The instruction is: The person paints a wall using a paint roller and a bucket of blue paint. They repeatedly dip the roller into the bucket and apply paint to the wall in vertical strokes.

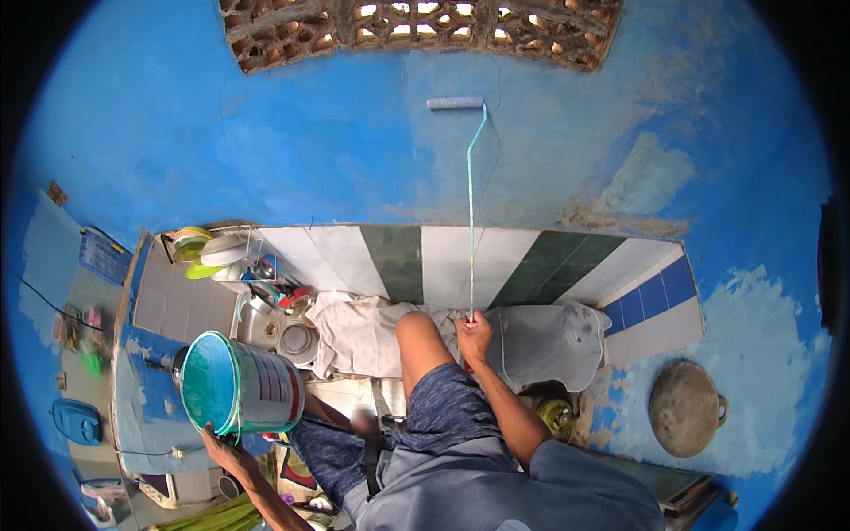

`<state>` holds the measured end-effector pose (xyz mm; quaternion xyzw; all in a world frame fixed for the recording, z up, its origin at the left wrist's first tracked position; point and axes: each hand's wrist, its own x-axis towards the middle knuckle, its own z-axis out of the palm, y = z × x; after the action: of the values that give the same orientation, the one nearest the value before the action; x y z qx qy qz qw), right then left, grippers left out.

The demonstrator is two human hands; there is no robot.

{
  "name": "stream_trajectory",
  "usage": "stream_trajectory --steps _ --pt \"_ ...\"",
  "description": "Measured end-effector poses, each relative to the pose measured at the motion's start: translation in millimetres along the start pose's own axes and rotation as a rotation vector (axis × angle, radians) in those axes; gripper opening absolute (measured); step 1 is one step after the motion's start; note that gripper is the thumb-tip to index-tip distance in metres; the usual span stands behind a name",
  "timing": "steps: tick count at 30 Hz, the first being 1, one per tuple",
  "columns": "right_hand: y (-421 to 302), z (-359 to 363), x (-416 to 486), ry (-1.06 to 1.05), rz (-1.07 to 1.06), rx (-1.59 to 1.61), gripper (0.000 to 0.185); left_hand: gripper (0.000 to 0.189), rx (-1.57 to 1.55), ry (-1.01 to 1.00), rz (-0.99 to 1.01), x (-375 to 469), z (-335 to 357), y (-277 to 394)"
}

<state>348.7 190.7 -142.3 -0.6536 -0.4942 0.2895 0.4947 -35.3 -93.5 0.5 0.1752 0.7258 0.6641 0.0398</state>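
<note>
My right hand (pixel 474 340) grips the lower end of a long-framed paint roller (pixel 471 219). Its pale purple roller sleeve (pixel 455 103) is up at the blue wall (pixel 319 133), beside a duller grey-blue area; whether it touches the wall I cannot tell. At the lower left, my left hand (pixel 226 455) holds a paint bucket (pixel 265 391) by its lower rim. The bucket is tilted with its mouth towards the left, and its inside is coated in turquoise paint. Printed writing covers its white side.
One bare knee (pixel 425 338) is raised against a counter spread with a pale cloth (pixel 352 332) and a clear plastic sheet (pixel 544 342). A steel sink (pixel 262 325) and dish rack (pixel 255 245) stand left. A wok (pixel 684 408) hangs right; ventilation blocks (pixel 425 26) pierce the wall above.
</note>
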Motion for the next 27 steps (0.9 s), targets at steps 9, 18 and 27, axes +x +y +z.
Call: stream_trajectory --steps 9,18,27 --pt "-6.2 5.6 12.2 -0.015 -0.032 0.051 0.02 0.032 -0.034 0.026 -0.07 3.8 1.2 0.8" --pt "-8.8 6.9 17.9 -0.035 -0.03 0.039 0.021 0.034 0.056 0.025 -0.032 -2.5 5.8 11.2" --pt "-43.0 27.2 34.7 -0.008 -0.051 0.119 0.02 0.034 0.005 0.027 -0.049 -3.3 7.6 13.5"
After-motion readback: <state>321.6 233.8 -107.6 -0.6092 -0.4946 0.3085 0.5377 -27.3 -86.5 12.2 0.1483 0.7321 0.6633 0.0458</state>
